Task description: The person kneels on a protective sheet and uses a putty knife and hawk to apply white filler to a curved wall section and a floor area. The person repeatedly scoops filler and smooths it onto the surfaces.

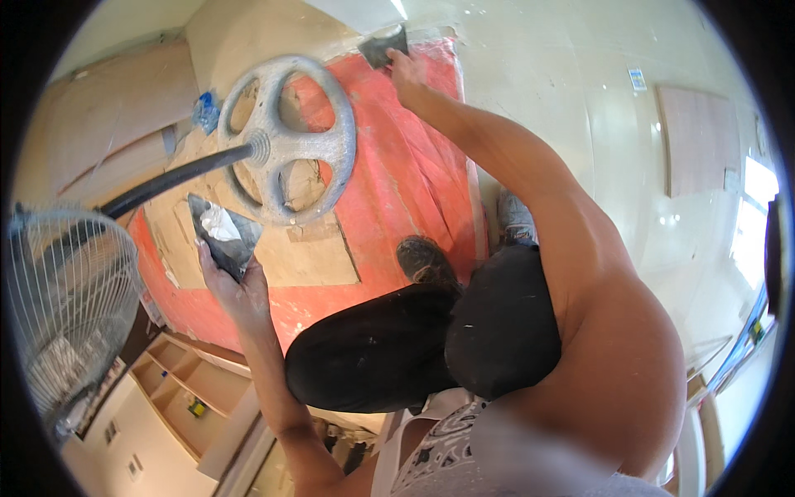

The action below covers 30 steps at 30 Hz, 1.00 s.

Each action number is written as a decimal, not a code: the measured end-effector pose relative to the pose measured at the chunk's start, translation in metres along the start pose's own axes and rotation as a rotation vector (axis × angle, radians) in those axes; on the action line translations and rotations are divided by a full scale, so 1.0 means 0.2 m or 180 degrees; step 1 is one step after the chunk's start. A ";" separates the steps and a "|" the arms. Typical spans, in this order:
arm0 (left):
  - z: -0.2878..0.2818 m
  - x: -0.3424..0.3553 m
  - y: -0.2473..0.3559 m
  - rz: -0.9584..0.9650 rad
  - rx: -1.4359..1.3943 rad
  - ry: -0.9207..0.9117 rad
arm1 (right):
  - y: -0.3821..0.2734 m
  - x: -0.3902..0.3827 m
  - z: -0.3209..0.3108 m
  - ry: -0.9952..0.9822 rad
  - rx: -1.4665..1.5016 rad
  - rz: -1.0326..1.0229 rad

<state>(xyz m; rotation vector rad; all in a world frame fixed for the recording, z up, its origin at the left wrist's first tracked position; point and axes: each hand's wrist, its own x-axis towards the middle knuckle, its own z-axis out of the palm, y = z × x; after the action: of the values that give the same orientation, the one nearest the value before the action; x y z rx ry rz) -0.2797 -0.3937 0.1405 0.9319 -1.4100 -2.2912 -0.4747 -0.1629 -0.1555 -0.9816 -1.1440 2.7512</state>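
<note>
1. The left hand [238, 288], left of the frame's centre, is closed on a dark grey, flat, four-cornered plate [235, 253], gripping it by its lower edge; part of the fingers is hidden beneath it.
2. A soft white lump of paste [219, 222] sits on the plate's upper face.
3. The right hand [406, 73], at the top centre of the frame, has its fingers closed around the lower right side of a dark, flat, broad-bladed tool [377, 51]. The blade lies at the foot of a pale, glossy wall [538, 91]; whether it touches the wall cannot be told.
4. A creased red sheet [406, 166] covers the floor through the middle of the frame, with a flat tan board [315, 255] on it, below and right of the plate.
5. In the upper left centre stands a grey, round, spoked base [294, 145], joined by a black pole [182, 179] to a wire-caged fan [66, 290] at the left edge.
6. A crumpled blue plastic piece [205, 113] lies just left of the base.
7. The person's bent legs in black trousers [373, 348] fill the centre, with a dusty dark shoe [426, 262] on the sheet.
</note>
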 end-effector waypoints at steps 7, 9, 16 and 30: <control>-0.29 -0.03 0.11 -0.0046 -0.0753 -0.1321 | 0.16 -0.29 0.21 -0.2265 -0.3251 -0.1085; -0.20 0.07 0.02 -0.0136 -0.0149 -0.0957 | 0.20 -0.16 0.12 -0.1883 -0.2235 -0.0365; -0.04 -0.17 -0.31 -0.0614 -0.1298 -0.0519 | -0.34 -0.97 0.14 -0.2319 -0.2412 -0.2075; 0.05 -0.27 -0.03 -0.0335 -0.0661 -0.0845 | -0.61 -1.16 0.28 -0.3648 -0.3115 -0.4416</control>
<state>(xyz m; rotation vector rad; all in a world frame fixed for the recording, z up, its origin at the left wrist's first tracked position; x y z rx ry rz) -0.2446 -0.3551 0.1590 0.6737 -1.2100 -2.6596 -0.3463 -0.1630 0.0793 1.2997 -2.0324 1.2682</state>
